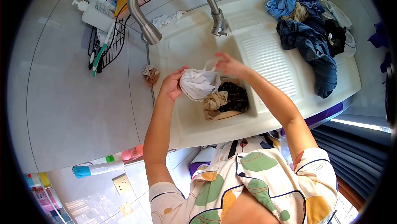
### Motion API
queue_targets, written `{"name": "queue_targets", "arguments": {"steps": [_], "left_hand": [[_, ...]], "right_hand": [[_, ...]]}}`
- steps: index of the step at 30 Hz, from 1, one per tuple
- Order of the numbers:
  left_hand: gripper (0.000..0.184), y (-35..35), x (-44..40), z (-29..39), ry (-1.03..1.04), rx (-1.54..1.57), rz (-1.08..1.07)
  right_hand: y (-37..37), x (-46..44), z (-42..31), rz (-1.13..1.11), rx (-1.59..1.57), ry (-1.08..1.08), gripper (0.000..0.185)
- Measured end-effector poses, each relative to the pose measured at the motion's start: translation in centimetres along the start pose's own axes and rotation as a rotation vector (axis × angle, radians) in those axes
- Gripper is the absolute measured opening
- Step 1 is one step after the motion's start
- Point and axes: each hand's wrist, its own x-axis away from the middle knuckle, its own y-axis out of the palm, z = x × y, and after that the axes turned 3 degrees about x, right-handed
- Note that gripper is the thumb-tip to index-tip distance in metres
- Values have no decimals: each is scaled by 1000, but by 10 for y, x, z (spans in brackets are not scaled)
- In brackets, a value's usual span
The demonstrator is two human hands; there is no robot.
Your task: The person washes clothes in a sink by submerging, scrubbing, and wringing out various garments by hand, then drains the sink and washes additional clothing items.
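Observation:
A white cloth (199, 84) hangs over the sink basin, with my left hand (174, 84) gripping its left edge. My right hand (227, 65) is at the cloth's upper right, by a thin white strap that rises from it; the fingers look bent, and whether they pinch the strap is unclear. Below the cloth, a beige crumpled cloth (215, 101) and a black patterned cloth (234, 96) lie in the basin. The curved metal faucet (151, 33) is above my left hand.
The ribbed washboard (271, 64) is right of the basin. Jeans (308, 46), a light blue cloth (281, 3) and white shoes (339, 15) sit beyond it. A wire rack (115, 44) and pump bottles (97, 15) stand at upper left, a small brownish cloth (151, 75) at the sink's left edge.

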Motion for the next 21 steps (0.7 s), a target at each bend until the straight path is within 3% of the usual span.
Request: {"name": "queue_targets", "arguments": {"steps": [1,3,6,7,8,10,14,16,17,20,21], "left_hand": [[28,3,0,-2,-16,51,40],[25,4,3,-5,-29,104,-10],[23,7,8,-4,-31,206,-78],[24,9,11,-2,-22,252,-101],[24,12,17,-1,-18,252,-98],[27,23,28,2,94,293,-140],[28,44,29,-17,240,264,-77],[28,40,18,-27,274,391,-73],[28,35,14,-29,275,388,-73],[29,23,3,-37,161,613,-237],[28,20,3,-40,173,582,-213]], "right_hand": [[9,3,1,3,-1,-2,52],[34,7,8,-2,316,-289,66],[55,0,19,132,428,-385,68],[55,0,21,193,370,-305,53],[55,0,21,188,369,-309,53],[51,-2,22,33,-144,-34,35],[65,-8,57,190,-6,-106,26],[70,-8,64,-55,120,31,25],[76,11,33,-32,294,132,24],[77,18,27,-148,349,33,26],[77,15,33,-215,133,-50,38]]}}
